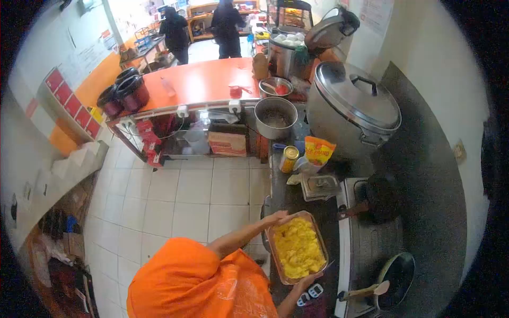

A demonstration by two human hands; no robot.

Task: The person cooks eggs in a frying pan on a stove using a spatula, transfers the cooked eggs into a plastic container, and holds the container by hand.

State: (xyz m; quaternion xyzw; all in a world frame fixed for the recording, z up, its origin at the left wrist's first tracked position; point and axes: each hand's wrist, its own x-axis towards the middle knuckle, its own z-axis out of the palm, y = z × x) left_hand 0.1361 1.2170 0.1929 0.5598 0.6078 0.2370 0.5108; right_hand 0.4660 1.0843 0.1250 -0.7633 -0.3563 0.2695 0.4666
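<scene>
A rectangular clear container (298, 248) full of yellow, lumpy food is held level over the dark counter's near edge. My left hand (277, 218) grips its far left corner. At the near end, my right hand (307, 282) holds the rim from below, its fingers partly hidden under the container. Just below that hand lies a small device with a display (310, 294). Beyond the container, a clear lidded box (320, 187) rests on the counter near a yellow can (289, 159) and a yellow-red pouch (318, 151).
A stove (366, 249) on the right bears a dark pan (383, 199) and a green-rimmed pan (397, 278) with a wooden spatula. Farther off stand a large lidded cooker (350, 114), a metal pot (275, 117) and an orange counter (201, 79). Two people in dark clothes stand behind it.
</scene>
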